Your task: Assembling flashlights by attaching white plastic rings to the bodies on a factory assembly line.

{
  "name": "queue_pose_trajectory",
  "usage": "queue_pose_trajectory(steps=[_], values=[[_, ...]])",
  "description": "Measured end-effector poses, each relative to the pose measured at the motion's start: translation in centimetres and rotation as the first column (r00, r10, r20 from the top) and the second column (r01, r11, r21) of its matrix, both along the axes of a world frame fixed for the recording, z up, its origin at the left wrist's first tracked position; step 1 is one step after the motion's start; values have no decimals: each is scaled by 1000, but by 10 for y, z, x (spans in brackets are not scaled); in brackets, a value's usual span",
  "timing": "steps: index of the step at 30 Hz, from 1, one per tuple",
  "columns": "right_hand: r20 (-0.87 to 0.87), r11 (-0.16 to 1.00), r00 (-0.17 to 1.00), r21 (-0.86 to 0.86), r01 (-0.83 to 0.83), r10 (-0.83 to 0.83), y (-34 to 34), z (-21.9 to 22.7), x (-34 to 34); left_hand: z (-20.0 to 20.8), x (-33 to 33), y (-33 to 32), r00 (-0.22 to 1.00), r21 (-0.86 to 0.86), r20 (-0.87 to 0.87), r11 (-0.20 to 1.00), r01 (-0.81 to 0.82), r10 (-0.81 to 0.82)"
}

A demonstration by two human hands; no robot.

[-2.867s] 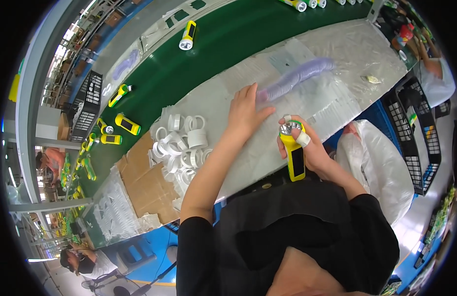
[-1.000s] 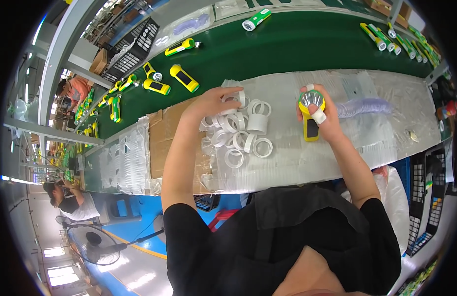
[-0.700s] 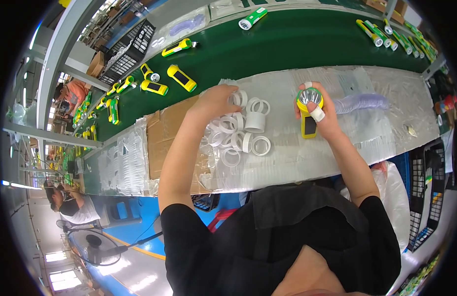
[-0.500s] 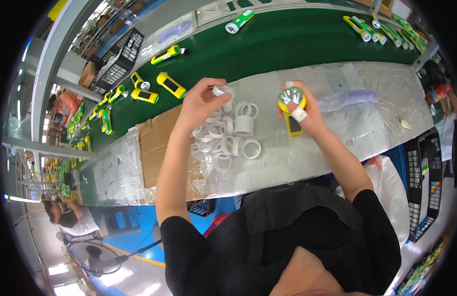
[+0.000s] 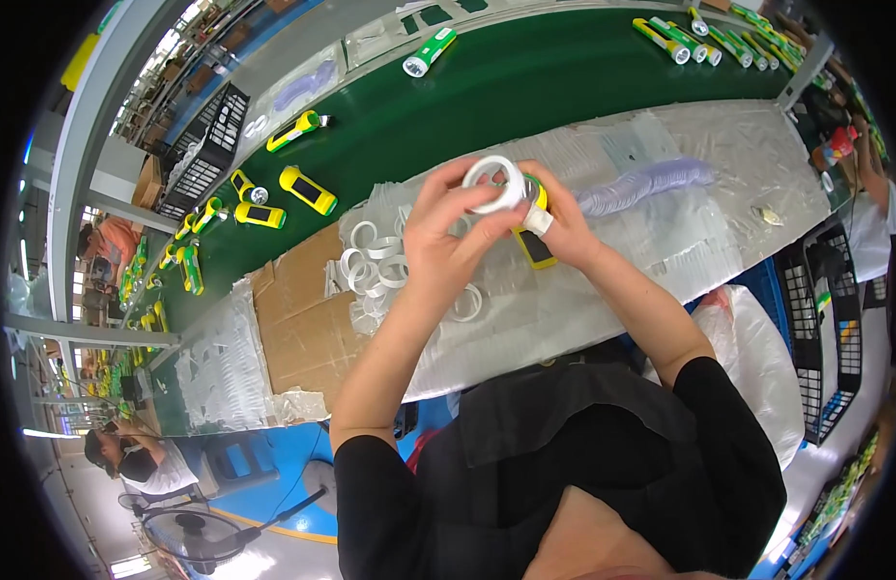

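Observation:
My left hand (image 5: 446, 224) pinches a white plastic ring (image 5: 515, 189), its opening facing up. In my right hand (image 5: 567, 232) is a yellow flashlight with a dark panel (image 5: 537, 249) on its handle, held head up. The ring is at the flashlight's head and covers part of it; I cannot tell whether the two touch. A white wrap (image 5: 538, 220) is around a finger of my right hand. Below and left of my left hand lies a pile of loose white rings (image 5: 392, 271), partly hidden by my forearm.
A row of thin clear purplish discs (image 5: 646, 186) lies right of my hands on the plastic-covered worktop (image 5: 603, 280). Yellow and green flashlights (image 5: 308, 189) lie on the green belt (image 5: 525, 72) beyond. Cardboard (image 5: 308, 304) covers the left. A black crate (image 5: 208, 150) stands far left.
My left hand has moved right, bringing the white ring to the flashlight's head. My right hand has come slightly left with the flashlight. The whole view has shifted a little.

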State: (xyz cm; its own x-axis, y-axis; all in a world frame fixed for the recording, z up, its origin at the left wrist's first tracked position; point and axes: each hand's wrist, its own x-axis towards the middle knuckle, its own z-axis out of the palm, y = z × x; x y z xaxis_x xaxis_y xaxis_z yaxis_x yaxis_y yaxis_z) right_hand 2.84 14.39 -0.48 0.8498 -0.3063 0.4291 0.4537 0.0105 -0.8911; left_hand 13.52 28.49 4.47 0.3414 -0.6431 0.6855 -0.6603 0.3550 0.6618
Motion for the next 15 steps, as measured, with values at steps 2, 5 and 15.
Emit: queue_pose_trajectory(steps=[2, 5, 15], values=[[-64, 996, 996, 71, -62, 67, 1, 1, 1, -1, 4, -8, 991, -71, -96, 993, -95, 88], [-111, 992, 989, 90, -89, 98, 3, -1, 4, 6, 12, -23, 968, 14, -246, 999, -38, 41], [-67, 993, 997, -107, -41, 34, -5, -9, 8, 17, 15, -58, 972, 218, 232, 976, -15, -37]])
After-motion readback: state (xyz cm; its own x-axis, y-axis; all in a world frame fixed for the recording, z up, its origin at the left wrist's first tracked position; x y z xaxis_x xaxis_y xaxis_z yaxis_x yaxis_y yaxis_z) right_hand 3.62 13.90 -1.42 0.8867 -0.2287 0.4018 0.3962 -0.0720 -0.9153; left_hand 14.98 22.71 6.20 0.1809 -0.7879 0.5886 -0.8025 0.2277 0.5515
